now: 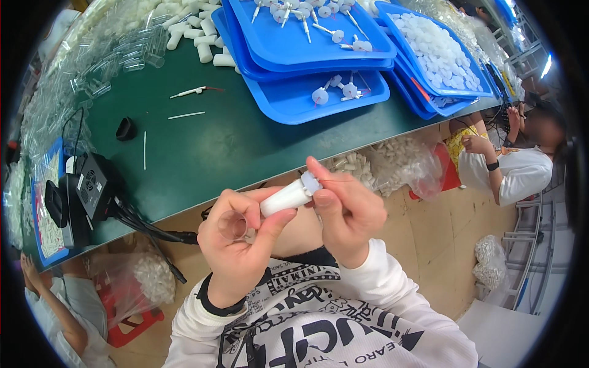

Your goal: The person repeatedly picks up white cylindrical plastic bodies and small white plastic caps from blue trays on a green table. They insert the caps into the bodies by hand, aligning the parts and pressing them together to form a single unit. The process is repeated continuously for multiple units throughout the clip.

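A white tube (286, 197) is held up w/ a clear cap (232, 225) in the left hand (236, 245), just below the desk (202, 147) edge, its tip pinched by the right hand (343, 211), prob. for close fitting.

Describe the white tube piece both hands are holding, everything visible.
The white tube is a short, opaque, plastic-looking cylinder, lying roughly level and tilted up to the right, held in the air below the green table edge. A paler cap sits on its right end, with a thin reddish wire running right from there. The left hand pinches its left end and also holds a clear tube; the right hand grips the capped end. Its far side is hidden.
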`<action>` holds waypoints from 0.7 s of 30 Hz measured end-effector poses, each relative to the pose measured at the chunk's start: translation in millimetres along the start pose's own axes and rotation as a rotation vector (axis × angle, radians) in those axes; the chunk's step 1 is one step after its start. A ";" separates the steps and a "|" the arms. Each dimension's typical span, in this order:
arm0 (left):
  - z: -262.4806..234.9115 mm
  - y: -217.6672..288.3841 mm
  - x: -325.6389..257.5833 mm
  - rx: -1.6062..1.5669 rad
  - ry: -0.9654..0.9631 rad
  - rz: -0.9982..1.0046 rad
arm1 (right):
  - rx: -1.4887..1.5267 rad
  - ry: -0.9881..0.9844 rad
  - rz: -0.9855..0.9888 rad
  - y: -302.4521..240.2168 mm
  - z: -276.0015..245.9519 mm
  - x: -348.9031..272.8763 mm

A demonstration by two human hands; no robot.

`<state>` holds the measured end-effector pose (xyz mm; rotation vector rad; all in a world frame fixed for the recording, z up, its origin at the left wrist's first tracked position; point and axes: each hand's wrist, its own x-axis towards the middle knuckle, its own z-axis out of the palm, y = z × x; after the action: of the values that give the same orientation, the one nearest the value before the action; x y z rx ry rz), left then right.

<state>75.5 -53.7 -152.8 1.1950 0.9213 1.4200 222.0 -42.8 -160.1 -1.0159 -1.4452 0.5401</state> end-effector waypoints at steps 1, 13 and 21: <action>0.2 -1.4 -0.6 0.000 0.007 -0.004 | -0.032 -0.013 -0.058 0.4 2.1 -1.8; -5.5 -7.4 0.0 0.514 -0.012 0.442 | -0.376 -0.048 -0.120 -10.9 -3.3 -6.1; -9.8 -0.2 0.6 0.402 -0.008 0.319 | -0.021 -0.140 0.002 -10.2 -1.8 -13.0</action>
<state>66.1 -52.6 -155.0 1.7074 1.0785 1.5176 219.6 -59.2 -158.6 -1.0128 -1.5767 0.6088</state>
